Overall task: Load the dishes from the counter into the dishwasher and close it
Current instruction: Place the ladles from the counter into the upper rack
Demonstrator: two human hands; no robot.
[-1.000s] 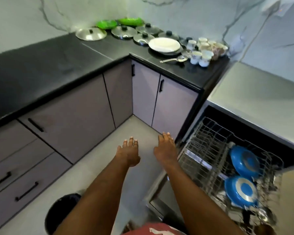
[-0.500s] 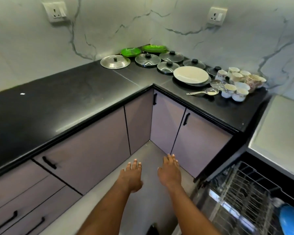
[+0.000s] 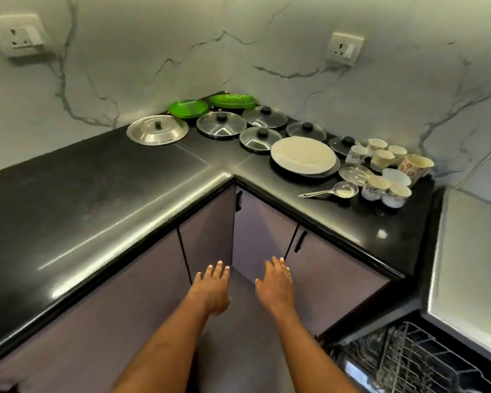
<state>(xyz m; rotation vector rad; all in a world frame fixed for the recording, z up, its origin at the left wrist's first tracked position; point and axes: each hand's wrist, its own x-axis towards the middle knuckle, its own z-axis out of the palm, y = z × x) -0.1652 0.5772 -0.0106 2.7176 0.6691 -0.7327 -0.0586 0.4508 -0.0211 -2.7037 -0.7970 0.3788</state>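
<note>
We hold our left hand (image 3: 211,287) and right hand (image 3: 275,285) out side by side, fingers straight and loosely spread, gripping nothing. Well beyond them on the counter (image 3: 97,194) sit lids (image 3: 221,125), green plates (image 3: 188,108), a white plate (image 3: 304,156) stacked on another, and cups (image 3: 381,157) clustered farther right. The dishwasher rack (image 3: 403,358) stands pulled out, below and right of our right hand.

A home kitchen: black L-shaped counter (image 3: 97,194) over mauve cabinets (image 3: 267,231), marble-look walls (image 3: 153,52) with 2 sockets (image 3: 344,48), dishwasher rack (image 3: 408,361) near right.
</note>
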